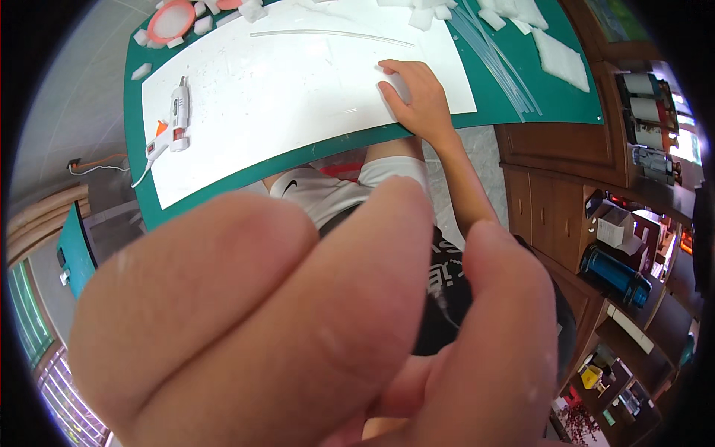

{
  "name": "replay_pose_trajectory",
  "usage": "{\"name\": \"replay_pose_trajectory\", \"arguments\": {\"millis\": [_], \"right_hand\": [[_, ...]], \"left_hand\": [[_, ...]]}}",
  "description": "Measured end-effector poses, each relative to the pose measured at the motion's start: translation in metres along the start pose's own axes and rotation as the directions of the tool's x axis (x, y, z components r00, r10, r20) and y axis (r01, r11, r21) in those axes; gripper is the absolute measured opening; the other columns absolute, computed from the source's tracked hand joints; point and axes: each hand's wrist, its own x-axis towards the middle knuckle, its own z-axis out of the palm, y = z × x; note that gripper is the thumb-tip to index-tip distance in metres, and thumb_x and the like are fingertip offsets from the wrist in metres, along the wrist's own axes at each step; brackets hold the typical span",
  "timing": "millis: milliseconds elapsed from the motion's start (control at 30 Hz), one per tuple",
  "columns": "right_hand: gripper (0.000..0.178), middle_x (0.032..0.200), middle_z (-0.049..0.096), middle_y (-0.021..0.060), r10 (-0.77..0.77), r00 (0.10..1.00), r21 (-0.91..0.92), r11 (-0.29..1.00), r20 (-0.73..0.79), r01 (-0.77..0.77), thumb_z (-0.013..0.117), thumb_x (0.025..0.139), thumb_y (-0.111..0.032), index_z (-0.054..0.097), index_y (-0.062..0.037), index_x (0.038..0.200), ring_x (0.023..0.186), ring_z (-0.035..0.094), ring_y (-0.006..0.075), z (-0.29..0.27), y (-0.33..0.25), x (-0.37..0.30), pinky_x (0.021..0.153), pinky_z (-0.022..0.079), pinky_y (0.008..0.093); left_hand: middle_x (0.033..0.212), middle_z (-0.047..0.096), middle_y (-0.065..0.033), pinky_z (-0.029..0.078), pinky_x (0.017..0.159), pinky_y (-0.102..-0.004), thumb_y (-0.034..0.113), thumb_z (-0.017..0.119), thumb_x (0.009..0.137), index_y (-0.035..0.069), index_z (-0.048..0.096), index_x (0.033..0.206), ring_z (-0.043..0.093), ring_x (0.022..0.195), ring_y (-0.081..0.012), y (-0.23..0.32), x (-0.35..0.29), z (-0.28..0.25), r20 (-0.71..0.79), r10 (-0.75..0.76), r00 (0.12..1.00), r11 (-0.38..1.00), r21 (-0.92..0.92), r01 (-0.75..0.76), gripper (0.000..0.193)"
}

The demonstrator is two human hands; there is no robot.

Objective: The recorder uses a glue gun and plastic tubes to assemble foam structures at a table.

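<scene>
My left hand point(298, 320) looms very large just before the camera and covers the lower middle of the view. Its fingers and thumb stand apart, with nothing between them. Farther off, my right hand point(423, 100) rests at the near right of a white board point(283, 97), thumb and fingers curved and spread. A pale shaded patch lies between them; whether it is shadow or a white thing I cannot make out. Beyond that hand a thin clear rod point(331, 34) lies across the board. A white glue gun point(179, 119) with an orange trigger lies on the board's left.
A green table mat point(562, 100) lies under the board. Several clear rods point(495, 63) and a white fluffy pad point(560, 61) sit at the right. A coral-coloured ring point(171, 21) and white fluffy pieces point(203, 26) are at far left. Brown cabinets point(551, 212) stand at right.
</scene>
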Motion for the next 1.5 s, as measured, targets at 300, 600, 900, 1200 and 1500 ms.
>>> {"name": "replay_pose_trajectory", "arguments": {"millis": [300,600,900,1200,1500], "right_hand": [[0.028,0.105,0.071,0.0133,0.015,1.0,0.023,1.0,-0.002,-0.015,0.07,0.087,-0.017,0.07,-0.0055,0.113,0.102,0.064,0.0333,-0.001,0.0,0.001,0.092,0.051,0.0415],[0.027,0.104,0.072,0.0107,0.001,0.999,0.019,1.0,-0.035,0.0,0.072,0.087,-0.012,0.071,-0.006,0.113,0.1,0.066,0.0301,0.0,0.003,-0.001,0.09,0.052,0.0384],[0.018,0.1,0.072,0.0142,0.094,0.988,0.09,0.992,-0.121,-0.083,0.067,0.087,0.0,0.072,-0.0031,0.104,0.095,0.068,0.0331,-0.002,-0.004,0.001,0.084,0.055,0.0398],[0.016,0.101,0.073,0.0148,0.254,0.961,0.194,0.954,-0.108,-0.23,0.064,0.091,0.002,0.072,-0.0018,0.104,0.093,0.07,0.0319,-0.005,-0.009,0.001,0.083,0.055,0.0376],[0.021,0.102,0.072,0.0171,0.153,0.987,0.14,0.98,-0.055,-0.144,0.06,0.099,-0.01,0.072,-0.0027,0.115,0.091,0.069,0.0314,-0.005,-0.009,0.002,0.084,0.054,0.0381]], "left_hand": [[0.092,0.068,-0.0265,0.047,0.047,-0.038,0.005,0.05,0.094,0.012,0.041,0.127,0.068,0.061,-0.0376,-0.011,0.01,-0.001,-0.041,0.093,0.995,0.995,0.03,-0.092,0.035],[0.093,0.068,-0.0274,0.047,0.046,-0.0383,0.006,0.049,0.095,0.013,0.04,0.127,0.068,0.061,-0.0385,-0.041,0.012,-0.026,-0.37,0.352,0.86,0.936,0.113,-0.334,0.034],[0.082,0.072,-0.0273,0.057,0.061,-0.0305,-0.001,0.058,0.098,-0.007,0.054,0.112,0.074,0.073,-0.0298,-0.125,-0.064,0.055,-0.704,-0.193,0.684,0.974,-0.055,0.218,0.015],[0.084,0.074,-0.0111,0.055,0.064,-0.0253,0.002,0.058,0.102,-0.004,0.062,0.101,0.07,0.072,-0.0135,-0.171,-0.099,0.105,-0.441,-0.466,0.767,0.875,-0.1,0.474,0.008],[0.074,0.065,-0.0109,0.05,0.058,-0.0309,-0.001,0.063,0.096,-0.001,0.062,0.095,0.064,0.064,-0.0203,-0.19,-0.107,0.117,-0.632,-0.385,0.672,0.882,-0.039,0.469,0.001]]}}
